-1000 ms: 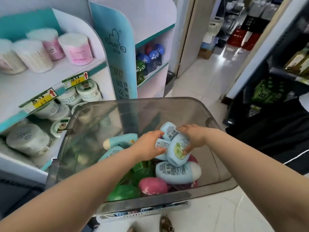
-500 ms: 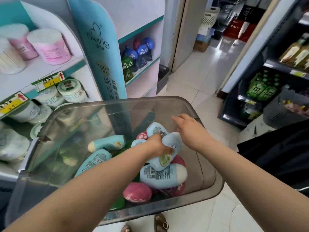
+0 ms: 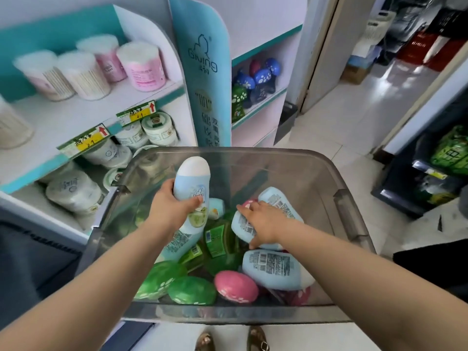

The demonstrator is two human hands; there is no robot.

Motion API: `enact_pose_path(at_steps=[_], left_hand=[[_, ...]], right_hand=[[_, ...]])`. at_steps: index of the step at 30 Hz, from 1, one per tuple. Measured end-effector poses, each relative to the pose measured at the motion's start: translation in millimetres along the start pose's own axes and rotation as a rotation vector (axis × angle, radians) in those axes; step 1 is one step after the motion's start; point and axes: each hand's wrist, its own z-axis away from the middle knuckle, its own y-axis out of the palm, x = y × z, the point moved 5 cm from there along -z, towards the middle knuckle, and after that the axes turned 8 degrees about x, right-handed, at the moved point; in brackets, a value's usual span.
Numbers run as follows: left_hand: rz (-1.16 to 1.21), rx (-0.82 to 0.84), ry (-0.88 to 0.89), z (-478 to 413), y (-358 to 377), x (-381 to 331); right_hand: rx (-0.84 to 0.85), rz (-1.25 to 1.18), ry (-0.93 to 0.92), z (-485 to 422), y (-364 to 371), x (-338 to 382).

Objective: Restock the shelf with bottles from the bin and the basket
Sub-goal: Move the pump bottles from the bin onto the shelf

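Reaching into the bin (image 3: 350, 216), the left hand (image 3: 169, 211) grips a raised blue bottle (image 3: 193, 183), the right hand (image 3: 266, 224) a lying blue bottle (image 3: 241, 228); either could slip.

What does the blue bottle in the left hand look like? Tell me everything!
The blue bottle looks like smooth pale plastic with a rounded white cap on top, a printed logo and a green picture lower down. It is almost upright over the clear bin, and the left hand grips its middle.
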Motion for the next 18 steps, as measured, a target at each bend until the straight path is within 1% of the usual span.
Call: enact_pose_path(at_steps=[3, 8, 10, 11, 13, 14, 16, 18], left_hand=[[-0.010, 0.007, 0.050, 9.2, -10.3, -1.6], [-0.020, 0.032, 0.075, 17.1, -18.2, 1.0], [0.028, 0.050, 0.063, 18.6, -21.0, 4.4], [0.058, 0.055, 0.059, 19.1, -23.5, 5.5], [0.118, 0.066, 0.046, 20.1, -28.9, 6.7], [0.153, 0.076, 0.038, 19.5, -31.0, 7.2], [0.241, 0.115, 0.031, 19.3, -32.1, 5.9], [0.339, 0.170, 0.035, 21.6, -32.0, 2.5]], right_hand=[[-0.020, 0.008, 0.025, -4.3, -1.3, 5.2], [-0.045, -0.105, 0.085, 0.8, -6.2, 6.7], [-0.085, -0.157, 0.095, 11.1, -12.7, 3.5], [-0.132, -0.197, 0.101, 19.0, -20.0, 0.7], [-0.290, -0.309, 0.109, 40.7, -40.6, -4.4], [-0.405, -0.372, 0.095, 54.7, -53.4, -3.8], [-0.683, -0.462, 0.016, 85.8, -76.4, 5.9], [-0.962, -0.459, -0.106, 115.6, -91.9, 27.7]])
